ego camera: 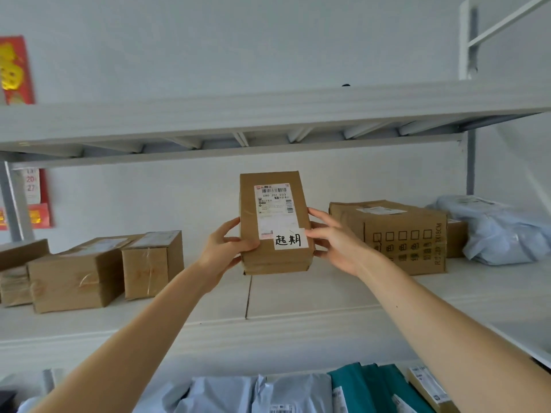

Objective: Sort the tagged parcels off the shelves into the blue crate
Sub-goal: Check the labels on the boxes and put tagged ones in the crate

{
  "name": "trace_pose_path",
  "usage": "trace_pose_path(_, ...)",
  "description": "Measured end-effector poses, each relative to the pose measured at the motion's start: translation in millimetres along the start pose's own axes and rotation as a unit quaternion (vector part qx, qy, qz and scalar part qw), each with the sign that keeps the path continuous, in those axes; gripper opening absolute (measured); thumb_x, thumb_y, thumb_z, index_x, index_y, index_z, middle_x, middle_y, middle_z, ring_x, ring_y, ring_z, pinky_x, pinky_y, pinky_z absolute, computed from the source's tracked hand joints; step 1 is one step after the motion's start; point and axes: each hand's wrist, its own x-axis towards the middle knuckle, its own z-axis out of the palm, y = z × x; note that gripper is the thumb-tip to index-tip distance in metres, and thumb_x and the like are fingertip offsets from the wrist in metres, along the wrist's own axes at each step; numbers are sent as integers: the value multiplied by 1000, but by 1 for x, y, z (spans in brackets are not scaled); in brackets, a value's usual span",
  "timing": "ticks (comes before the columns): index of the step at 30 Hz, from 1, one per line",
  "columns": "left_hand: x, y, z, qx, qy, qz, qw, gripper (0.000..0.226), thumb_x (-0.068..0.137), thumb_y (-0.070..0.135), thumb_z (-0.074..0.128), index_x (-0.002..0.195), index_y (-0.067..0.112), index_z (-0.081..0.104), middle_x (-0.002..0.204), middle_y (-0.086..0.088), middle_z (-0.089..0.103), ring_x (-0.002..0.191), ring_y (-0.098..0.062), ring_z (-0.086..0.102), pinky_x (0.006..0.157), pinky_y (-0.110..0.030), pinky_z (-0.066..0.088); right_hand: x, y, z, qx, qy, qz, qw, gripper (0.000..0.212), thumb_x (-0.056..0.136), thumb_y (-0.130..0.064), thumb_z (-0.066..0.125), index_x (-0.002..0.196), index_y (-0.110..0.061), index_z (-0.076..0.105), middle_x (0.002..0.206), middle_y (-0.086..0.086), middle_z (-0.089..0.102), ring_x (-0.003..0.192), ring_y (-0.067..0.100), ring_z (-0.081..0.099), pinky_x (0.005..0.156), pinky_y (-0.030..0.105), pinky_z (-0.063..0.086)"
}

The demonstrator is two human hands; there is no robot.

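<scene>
A small brown cardboard parcel (275, 251) is held up, tilted toward me, just above the middle shelf (313, 296). It bears a shipping label and a white tag with two handwritten characters at its lower right. My left hand (225, 248) grips its left edge, thumb on the front face. My right hand (334, 241) holds its right edge with fingers spread along the side. The blue crate is not in view.
Brown boxes (98, 269) stand on the shelf at left, and a larger box (399, 234) with a pale poly bag (504, 231) at right. The upper shelf (268, 114) hangs overhead. Grey and green mailers (298, 391) lie on the shelf below.
</scene>
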Motion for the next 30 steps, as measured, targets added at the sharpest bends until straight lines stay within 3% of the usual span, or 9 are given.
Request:
trace_pose_path(6, -39, -2, -17, -23, -14, 54, 998, 87, 59, 17, 89, 136, 29, 49, 131, 1, 58, 114, -21, 60, 97, -45, 50, -37, -1, 21, -15, -9, -42, 999, 50, 86, 2, 63, 117, -37, 59, 118, -2, 65, 104, 16, 65, 77, 30, 52)
trace_pose_path(17, -96, -6, -25, -54, -22, 107, 993, 69, 76, 7, 76, 136, 26, 49, 136, 13, 53, 98, -4, 67, 97, -36, 49, -89, 2, 44, -20, 17, -71, 997, 55, 84, 3, 64, 127, -30, 57, 126, 2, 62, 114, 22, 61, 79, 33, 52)
trace_pose_path(22, -107, -19, -17, -81, -40, 105, 990, 69, 73, 9, 78, 134, 29, 52, 135, 13, 54, 105, -12, 66, 98, -41, 49, -115, 2, 44, -23, 35, -73, 996, 52, 85, 7, 60, 117, -34, 59, 128, -3, 61, 114, 20, 60, 81, 34, 51)
trace_pose_path(30, -118, -25, 14, -74, -67, 97, 990, 73, 69, 18, 82, 133, 33, 52, 136, 16, 53, 109, -22, 64, 99, -45, 48, -156, -5, 18, -52, 57, -65, 995, 59, 87, 3, 59, 135, -30, 47, 128, -6, 60, 115, 19, 60, 92, 40, 50)
